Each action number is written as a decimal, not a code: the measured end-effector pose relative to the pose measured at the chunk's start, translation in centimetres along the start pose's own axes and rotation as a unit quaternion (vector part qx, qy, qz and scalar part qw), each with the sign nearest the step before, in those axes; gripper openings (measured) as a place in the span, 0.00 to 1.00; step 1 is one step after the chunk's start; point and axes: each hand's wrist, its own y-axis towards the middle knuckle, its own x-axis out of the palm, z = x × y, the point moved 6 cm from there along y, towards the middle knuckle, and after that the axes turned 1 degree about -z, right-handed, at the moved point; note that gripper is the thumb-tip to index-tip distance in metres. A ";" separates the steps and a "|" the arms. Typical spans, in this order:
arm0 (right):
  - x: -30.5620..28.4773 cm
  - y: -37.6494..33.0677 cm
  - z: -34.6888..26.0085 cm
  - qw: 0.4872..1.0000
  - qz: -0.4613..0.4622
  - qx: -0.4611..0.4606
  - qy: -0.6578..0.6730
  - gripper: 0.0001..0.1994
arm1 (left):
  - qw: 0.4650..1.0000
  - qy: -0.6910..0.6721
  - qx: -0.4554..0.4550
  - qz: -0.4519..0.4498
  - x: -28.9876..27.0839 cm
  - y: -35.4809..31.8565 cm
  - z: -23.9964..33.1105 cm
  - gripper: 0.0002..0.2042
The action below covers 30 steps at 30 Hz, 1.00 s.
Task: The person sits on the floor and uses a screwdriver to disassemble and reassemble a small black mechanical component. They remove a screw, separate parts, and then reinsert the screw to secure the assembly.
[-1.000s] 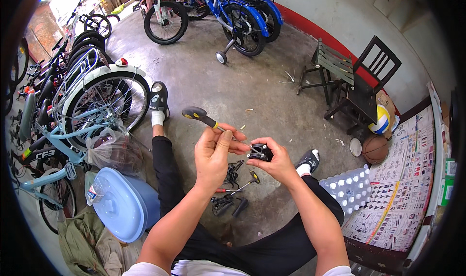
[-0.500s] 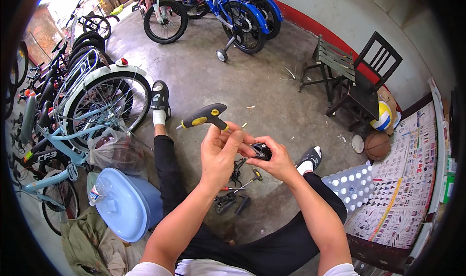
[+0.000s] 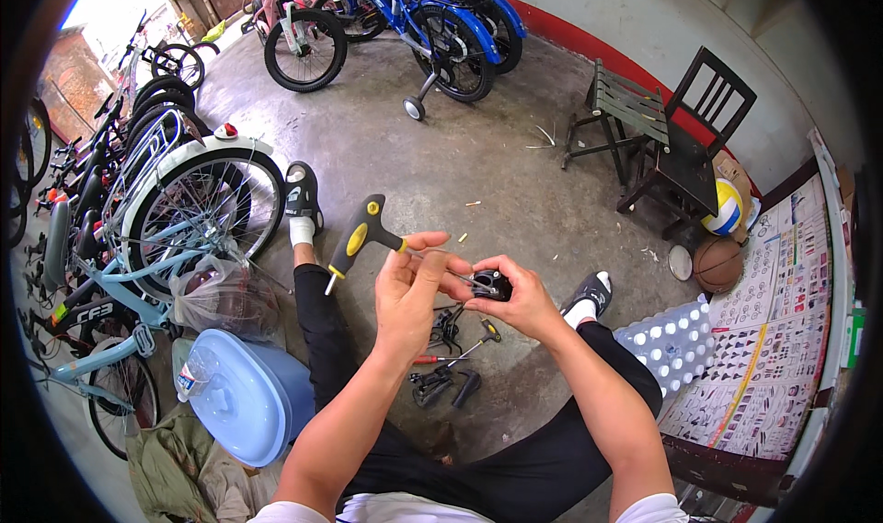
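Note:
My left hand (image 3: 407, 295) is closed round the shaft of a T-handle hex key (image 3: 368, 232) with a black and yellow grip. The grip juts out to the left of the fingers, and the thin metal shaft runs right to a small black bicycle part (image 3: 493, 285). That part looks like a clamp with bolts; its exact kind I cannot make out. Between thumb and fingers, my right hand (image 3: 526, 304) grips it. Below the hands on the floor lie a second T-handle hex key (image 3: 490, 332) and several black bicycle parts (image 3: 430, 390).
A blue lidded tub (image 3: 241, 399) and a light-blue bicycle (image 3: 101, 288) stand left. Blue bicycles (image 3: 451, 54) are at the back. On the right are a dark chair (image 3: 685, 178), a folding stool (image 3: 625, 109), a basketball (image 3: 718, 264) and packed bottles (image 3: 667, 344).
The hex key's handle has turned in my left hand, its grip now slanting down to the left. The black part stays in my right hand, with the metal shaft now showing against it.

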 end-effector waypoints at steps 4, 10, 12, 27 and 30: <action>-0.1 0.1 0.0 1.000 0.003 0.000 -0.008 0.26 | 0.999 0.019 0.020 -0.021 -0.5 -0.2 -0.1 0.13; 0.3 0.0 0.2 1.000 0.004 -0.002 -0.002 0.26 | 0.997 0.075 0.008 0.011 -1.7 0.0 -0.8 0.12; 0.3 0.0 0.0 0.999 -0.007 -0.008 -0.031 0.27 | 0.998 0.065 0.002 -0.003 -1.4 0.0 -0.9 0.12; 1.0 -0.3 0.2 0.997 -0.038 -0.007 -0.067 0.27 | 0.999 0.023 -0.001 0.023 -1.2 -0.6 -0.7 0.07; 1.1 -0.3 0.6 0.997 -0.034 -0.011 -0.070 0.27 | 1.000 0.014 -0.005 0.002 -0.7 -0.7 -0.5 0.07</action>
